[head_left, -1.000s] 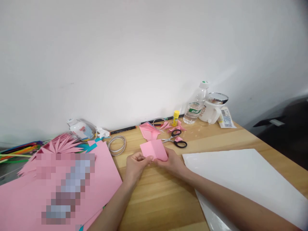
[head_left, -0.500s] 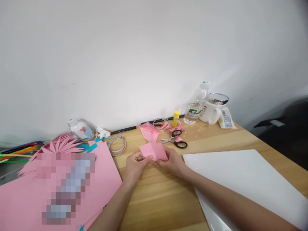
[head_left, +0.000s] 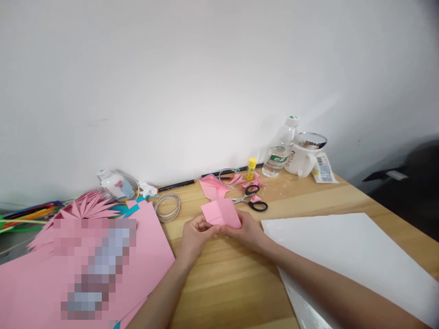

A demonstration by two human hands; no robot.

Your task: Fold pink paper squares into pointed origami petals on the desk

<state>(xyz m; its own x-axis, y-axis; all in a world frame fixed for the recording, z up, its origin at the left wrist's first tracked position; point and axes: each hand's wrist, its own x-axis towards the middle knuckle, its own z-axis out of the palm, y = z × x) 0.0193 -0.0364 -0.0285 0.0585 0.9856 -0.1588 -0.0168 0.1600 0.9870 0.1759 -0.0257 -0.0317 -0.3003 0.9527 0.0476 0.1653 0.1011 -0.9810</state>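
Note:
A small creased piece of pink paper (head_left: 229, 213) is held up between my two hands over the wooden table. My left hand (head_left: 196, 234) pinches its lower left edge, thumb in front. On the lower right side, my right hand (head_left: 245, 230) grips it, with some fingers hidden behind the sheet. A fold line runs down the paper, and its right half is tilted against the left. Just beyond it lie more folded pink papers (head_left: 213, 186). Scissors (head_left: 253, 199) with black handles rest to the right of these, blades partly behind the held paper.
A yellow glue stick (head_left: 251, 169), a water bottle (head_left: 278, 151) and a white mug (head_left: 299, 160) stand along the wall. Pink sheets (head_left: 151, 246) cover the left side, near a coiled cable (head_left: 167, 207). A white board (head_left: 343, 251) lies at the right.
The pink paper has turned slightly and its right half has risen, folded more toward the left half. Both hands keep hold of it; my left thumb has shifted lower along the edge.

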